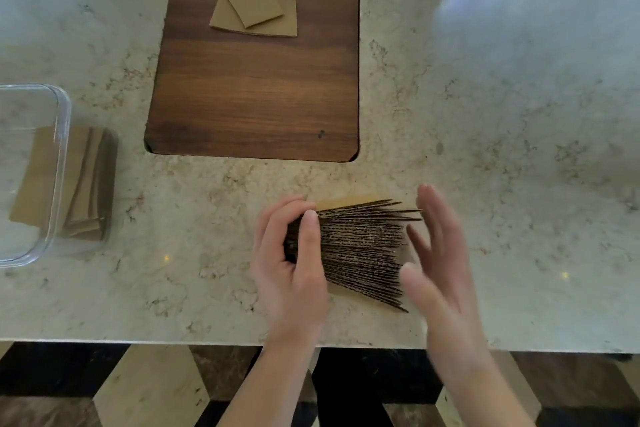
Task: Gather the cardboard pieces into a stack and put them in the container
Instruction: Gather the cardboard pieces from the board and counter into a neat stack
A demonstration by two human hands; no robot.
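A thick stack of brown cardboard pieces (pixel 363 250) stands on edge on the marble counter near its front edge, fanned out toward the right. My left hand (pixel 291 260) grips the stack's left end, thumb across the top. My right hand (pixel 436 253) is flat and open at the stack's right end, fingers apart, touching or just off the edges. Two loose cardboard pieces (pixel 252 3) lie overlapping on the dark wooden board (pixel 256 97) farther back. The clear container (pixel 62 135) sits at the left edge with some cardboard pieces (pixel 86 184) inside it.
The counter's front edge (pixel 173 343) runs just below my wrists, with a patterned dark-and-cream floor beneath. Bright glare covers the counter's far left and far right corners.
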